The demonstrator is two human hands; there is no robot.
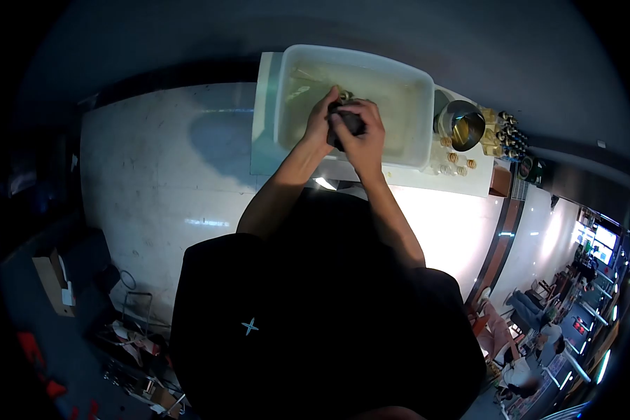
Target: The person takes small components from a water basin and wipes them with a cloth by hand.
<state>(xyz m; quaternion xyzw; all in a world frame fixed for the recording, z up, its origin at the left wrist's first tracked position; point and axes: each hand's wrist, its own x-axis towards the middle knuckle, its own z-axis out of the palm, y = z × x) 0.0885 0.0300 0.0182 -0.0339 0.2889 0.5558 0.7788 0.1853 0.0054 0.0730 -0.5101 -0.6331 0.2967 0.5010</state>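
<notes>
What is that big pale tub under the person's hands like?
The tub is wide and roughly rectangular, with rounded corners, a smooth rim and pale, cloudy walls that look like plastic. It stands upright and open on a white table, and appears to hold murky, yellowish liquid. The left hand and right hand hold a dark object over it; whether they touch the tub is unclear. A shiny round vessel stands close to its right end.
</notes>
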